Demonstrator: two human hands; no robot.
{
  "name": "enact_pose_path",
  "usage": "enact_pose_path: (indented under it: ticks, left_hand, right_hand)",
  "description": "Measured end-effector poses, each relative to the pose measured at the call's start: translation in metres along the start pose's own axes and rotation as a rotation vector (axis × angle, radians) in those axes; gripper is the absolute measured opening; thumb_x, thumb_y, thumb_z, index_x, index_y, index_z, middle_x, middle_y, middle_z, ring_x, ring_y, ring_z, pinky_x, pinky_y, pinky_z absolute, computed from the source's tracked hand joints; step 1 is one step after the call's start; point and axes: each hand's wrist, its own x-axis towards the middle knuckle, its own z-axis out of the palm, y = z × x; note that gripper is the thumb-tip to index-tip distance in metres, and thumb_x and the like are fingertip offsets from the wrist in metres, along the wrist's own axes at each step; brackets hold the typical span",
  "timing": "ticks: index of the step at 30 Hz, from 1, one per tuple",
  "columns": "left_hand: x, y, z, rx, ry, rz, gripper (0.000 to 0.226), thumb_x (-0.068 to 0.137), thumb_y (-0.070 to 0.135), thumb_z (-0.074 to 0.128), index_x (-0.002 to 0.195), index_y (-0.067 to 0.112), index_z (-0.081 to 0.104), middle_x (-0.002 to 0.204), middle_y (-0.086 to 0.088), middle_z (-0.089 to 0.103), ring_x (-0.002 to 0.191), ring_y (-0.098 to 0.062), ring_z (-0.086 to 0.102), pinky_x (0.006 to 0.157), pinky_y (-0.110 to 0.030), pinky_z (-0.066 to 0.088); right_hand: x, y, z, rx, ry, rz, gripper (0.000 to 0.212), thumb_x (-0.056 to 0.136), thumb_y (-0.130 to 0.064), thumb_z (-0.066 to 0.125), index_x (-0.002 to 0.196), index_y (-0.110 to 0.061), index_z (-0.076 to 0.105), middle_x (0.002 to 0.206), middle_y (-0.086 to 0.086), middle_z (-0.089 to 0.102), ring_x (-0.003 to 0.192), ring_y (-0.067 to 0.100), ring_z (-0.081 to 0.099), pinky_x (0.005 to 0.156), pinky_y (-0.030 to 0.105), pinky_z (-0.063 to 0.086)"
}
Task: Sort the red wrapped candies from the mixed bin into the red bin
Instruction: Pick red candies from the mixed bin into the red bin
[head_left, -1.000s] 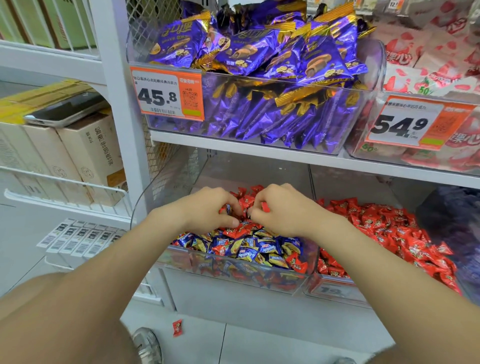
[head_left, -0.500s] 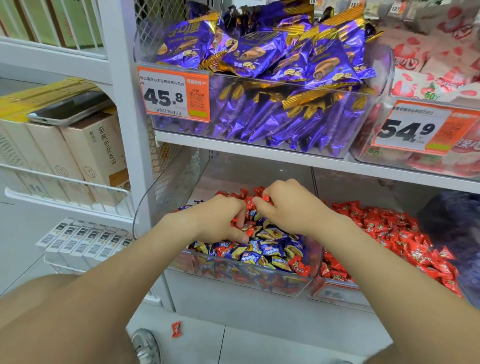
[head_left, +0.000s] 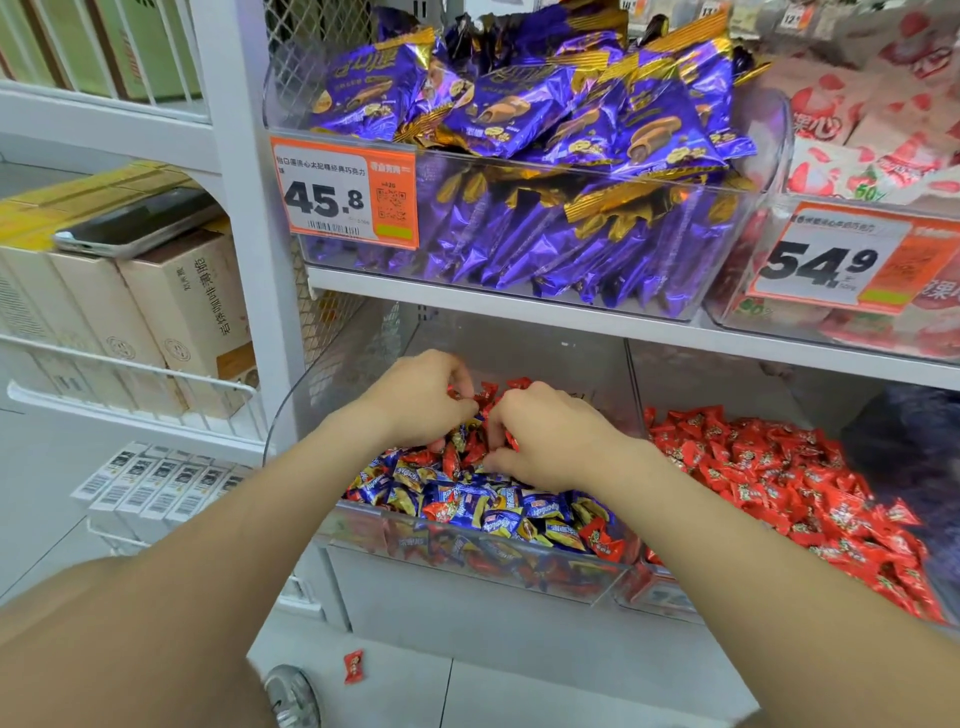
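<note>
White shop shelving fills the view, with the work at lower centre. The left hand and right hand are both knuckles-up, their fingers curled down into the red candies heaped at the back of the mixed bin. The left pinches one between thumb and fingertips. A red wrapper pokes out from under the right's closed fingers.

Half a second ago the right hand's knuckles sat higher in the frame than the left's. Now the left is the higher one, farther back, and the right has dropped toward the front.

The red candies are small, in shiny wrappers with crimped ends. The mixed bin is clear plastic. Its front half holds mostly blue and yellow candies with a few red ones among them.

Just to its right, the red bin is heaped with red ones only. One stray candy lies on the floor at lower centre.

On the shelf above, a clear tub holds purple packets behind an orange price tag. At far left, a phone lies on pale boxes.
</note>
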Motion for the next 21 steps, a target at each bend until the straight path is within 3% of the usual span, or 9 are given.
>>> enact_pose_path:
  ticks: [3,6,8,10,14,17,19,21]
  left_hand:
    - [0.011,-0.002,0.006,0.118,-0.015,0.136,0.024,0.091,0.033,0.072,0.115,0.034,0.072,0.110,0.006,0.074,0.106,-0.024,0.069,0.089,-0.032,0.053]
    - [0.017,0.004,0.015,0.300,-0.155,0.194,0.041,0.091,0.038,0.075,0.130,0.042,0.064,0.107,0.007,0.059,0.110,-0.028,0.066,0.095,-0.043,0.055]
    - [0.020,0.009,0.022,0.436,-0.180,0.179,0.044,0.094,0.038,0.075,0.136,0.042,0.063,0.109,0.004,0.043,0.110,-0.031,0.064,0.094,-0.045,0.055]
    - [0.022,0.014,0.026,0.465,-0.148,0.157,0.036,0.095,0.039,0.074,0.130,0.036,0.067,0.110,0.003,0.043,0.105,-0.032,0.064,0.087,-0.043,0.055]
    - [0.022,0.018,0.030,0.335,-0.028,0.153,0.022,0.098,0.045,0.067,0.112,0.028,0.073,0.104,-0.001,0.052,0.094,-0.031,0.064,0.078,-0.038,0.050]
    - [0.011,0.026,0.031,0.171,0.120,0.178,0.024,0.100,0.046,0.064,0.104,0.025,0.075,0.090,0.003,0.066,0.091,-0.025,0.067,0.076,-0.036,0.051]
    - [-0.001,0.038,0.031,0.051,0.168,0.172,0.024,0.099,0.048,0.065,0.095,0.027,0.075,0.078,0.007,0.070,0.078,-0.014,0.066,0.070,-0.031,0.049]
    - [-0.016,0.053,0.032,-0.064,0.158,0.168,0.025,0.097,0.049,0.067,0.086,0.029,0.074,0.069,0.003,0.070,0.067,-0.013,0.064,0.065,-0.029,0.048]
  right_hand:
    - [0.000,0.009,-0.010,0.165,0.115,0.074,0.040,0.085,-0.044,0.056,0.064,-0.010,0.059,0.066,0.010,0.061,0.070,0.035,0.060,0.069,0.044,0.058]
    - [-0.009,0.021,-0.025,0.247,0.273,0.173,0.049,0.091,-0.037,0.054,0.054,-0.007,0.043,0.049,0.007,0.037,0.053,0.027,0.042,0.059,0.039,0.047]
    - [-0.018,0.028,-0.028,0.286,0.336,0.227,0.060,0.099,-0.044,0.055,0.054,-0.005,0.046,0.048,0.010,0.036,0.049,0.025,0.040,0.061,0.036,0.048]
    - [-0.027,0.032,-0.026,0.340,0.323,0.246,0.065,0.099,-0.054,0.062,0.058,-0.003,0.058,0.049,0.013,0.051,0.049,0.020,0.051,0.061,0.030,0.048]
    - [-0.043,0.031,-0.029,0.507,0.222,0.229,0.036,0.097,-0.046,0.072,0.075,-0.018,0.074,0.051,0.003,0.068,0.043,0.008,0.063,0.055,0.017,0.044]
    - [-0.059,0.033,-0.033,0.668,0.205,0.248,0.021,0.100,-0.035,0.068,0.086,-0.023,0.077,0.051,0.001,0.068,0.043,0.011,0.058,0.052,0.022,0.045]
    - [-0.068,0.039,-0.034,0.799,0.235,0.307,0.021,0.101,-0.028,0.064,0.089,-0.020,0.080,0.049,-0.003,0.061,0.045,0.016,0.052,0.047,0.022,0.041]
    - [-0.078,0.047,-0.036,0.883,0.253,0.371,0.026,0.101,-0.025,0.060,0.087,-0.016,0.081,0.054,0.004,0.053,0.049,0.021,0.048,0.043,0.021,0.035]
